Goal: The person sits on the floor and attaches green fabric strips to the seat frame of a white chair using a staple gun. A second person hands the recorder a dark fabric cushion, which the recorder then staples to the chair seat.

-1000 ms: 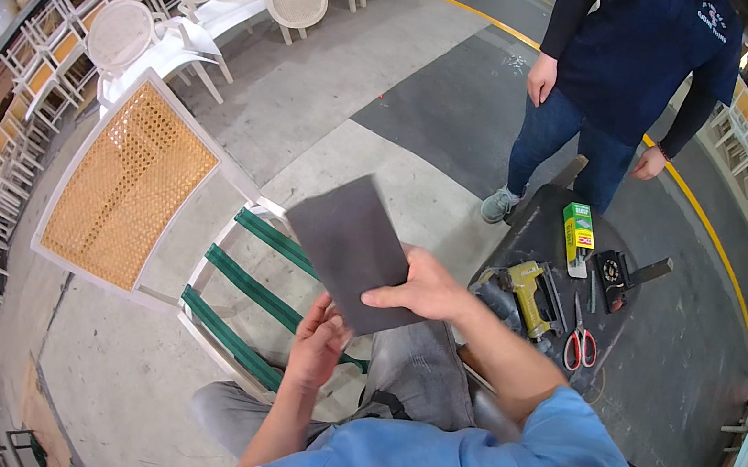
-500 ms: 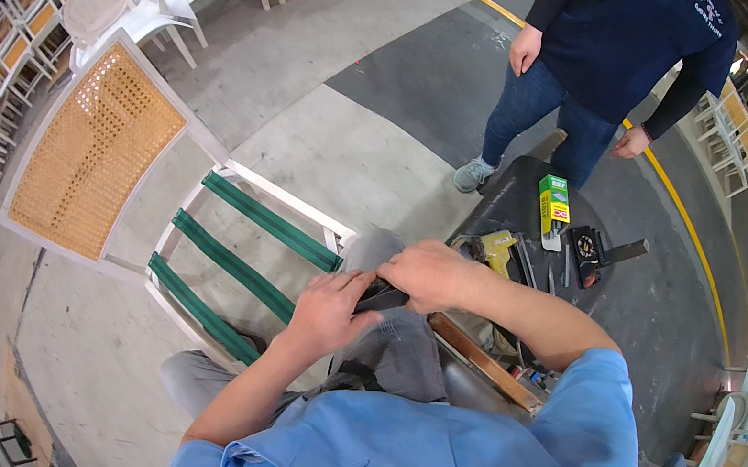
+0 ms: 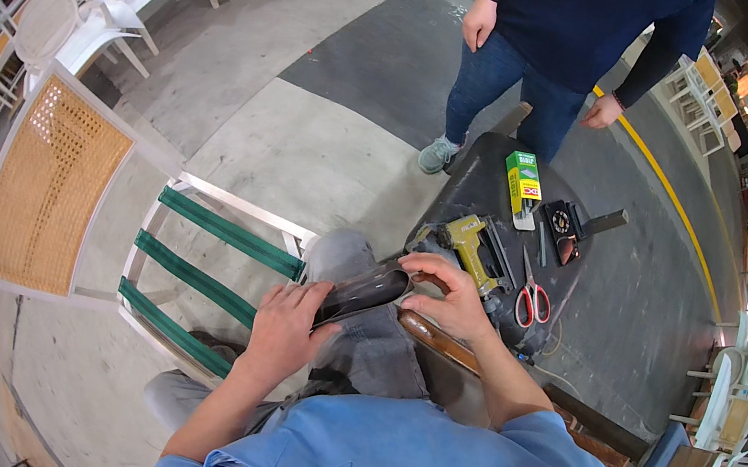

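Observation:
A dark, glossy, round-ended piece (image 3: pixel 372 293), whose exact kind I cannot make out, lies tilted over my grey-trousered leg. My left hand (image 3: pixel 291 325) grips its lower left end, thumb beneath and fingers on top. At its upper right end my right hand (image 3: pixel 448 301) is curved open, thumb and fingers apart, fingertips close to the rim. Left of my hands a white chair frame (image 3: pixel 248 205) lies tipped back, with three green webbing straps (image 3: pixel 198 280) across its seat and a woven cane backrest (image 3: pixel 52 186).
On a black padded surface (image 3: pixel 459 183) sit a yellow staple gun (image 3: pixel 473 248), red-handled scissors (image 3: pixel 533 301), a green-yellow box (image 3: pixel 523 188) and a black holder (image 3: pixel 563 228). A brown wooden armrest (image 3: pixel 440 342) is beside my right wrist. Beyond stands a person (image 3: pixel 558 39); white chairs (image 3: pixel 47 25) line the left.
My right hand has drawn back and opened from the dark piece, exposing its rounded end. My left hand keeps hold. The view has shifted right, bringing the scissors into sight.

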Demonstrator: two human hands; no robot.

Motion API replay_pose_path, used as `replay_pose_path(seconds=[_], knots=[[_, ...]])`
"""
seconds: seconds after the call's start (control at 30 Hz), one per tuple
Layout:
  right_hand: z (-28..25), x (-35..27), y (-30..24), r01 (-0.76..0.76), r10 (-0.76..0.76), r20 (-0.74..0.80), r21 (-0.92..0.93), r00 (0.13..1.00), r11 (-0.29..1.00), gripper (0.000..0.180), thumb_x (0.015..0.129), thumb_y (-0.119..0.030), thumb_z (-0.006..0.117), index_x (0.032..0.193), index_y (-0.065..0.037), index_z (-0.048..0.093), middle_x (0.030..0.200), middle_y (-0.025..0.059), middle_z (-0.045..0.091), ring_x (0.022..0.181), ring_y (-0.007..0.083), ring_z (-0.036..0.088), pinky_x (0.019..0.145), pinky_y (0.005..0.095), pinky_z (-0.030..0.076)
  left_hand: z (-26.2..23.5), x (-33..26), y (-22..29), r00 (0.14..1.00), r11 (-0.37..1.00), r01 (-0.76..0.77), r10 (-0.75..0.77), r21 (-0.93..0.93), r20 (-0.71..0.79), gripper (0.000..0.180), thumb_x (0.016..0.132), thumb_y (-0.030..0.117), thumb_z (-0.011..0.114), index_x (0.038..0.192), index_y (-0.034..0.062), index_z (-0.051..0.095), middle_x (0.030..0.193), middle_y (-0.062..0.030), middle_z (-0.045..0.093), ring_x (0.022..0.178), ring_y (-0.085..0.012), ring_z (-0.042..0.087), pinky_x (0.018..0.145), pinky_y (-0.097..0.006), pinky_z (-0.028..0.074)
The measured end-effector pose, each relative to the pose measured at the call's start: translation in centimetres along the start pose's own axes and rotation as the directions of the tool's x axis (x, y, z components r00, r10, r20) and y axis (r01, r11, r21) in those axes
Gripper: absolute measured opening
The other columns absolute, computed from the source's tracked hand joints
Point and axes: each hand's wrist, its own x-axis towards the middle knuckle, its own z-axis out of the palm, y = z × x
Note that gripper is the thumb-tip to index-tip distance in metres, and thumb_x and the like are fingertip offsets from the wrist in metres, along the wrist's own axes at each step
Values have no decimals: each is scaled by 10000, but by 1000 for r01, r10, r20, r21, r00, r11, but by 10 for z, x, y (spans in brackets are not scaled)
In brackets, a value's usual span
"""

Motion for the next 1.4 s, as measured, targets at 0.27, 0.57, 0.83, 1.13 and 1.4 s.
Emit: replay_pose_path(seconds=[0.27,0.57,0.83,1.13,1.4], knots=[[2,9,-12,163,-145,95,-220,985,962,486,795,-150,871,1243,-61,705,1280,127,662,1198,295,630,1030,397,490,12,30,32,998,983,-61,58,-175,-21,662,860,209,796,1422,32,494,1333,-220,615,1158,-435,623,974,-490,510],[-9,10,-11,154,-122,125,-291,985,944,332,823,-95,828,1141,-62,742,1224,110,665,1147,267,649,954,369,532,27,42,39,984,956,-135,100,-258,-145,459,893,199,776,1293,55,602,1311,-206,636,1132,-401,662,919,-453,566],[-14,11,-5,101,-60,140,-302,988,948,279,825,-47,812,1096,-64,750,1213,92,662,1128,252,651,936,362,536,30,53,42,993,973,-85,66,-212,-96,288,892,179,762,1143,80,660,1228,-117,687,1000,-351,709,810,-445,591],[-24,11,-9,-77,89,191,-69,977,995,513,837,-95,840,1318,-63,667,1353,85,608,1242,205,584,1046,360,476,28,57,41,992,954,-36,-3,-298,-130,332,882,141,767,1176,84,623,1151,-121,703,982,-370,707,798,-460,581],[-32,28,-25,-47,95,296,-165,950,985,494,903,-136,788,1368,-94,627,1349,92,587,1210,227,592,990,367,526,31,56,35,997,951,27,-49,-308,-64,206,895,147,746,1038,47,636,1135,-145,703,963,-367,707,778,-454,572]])
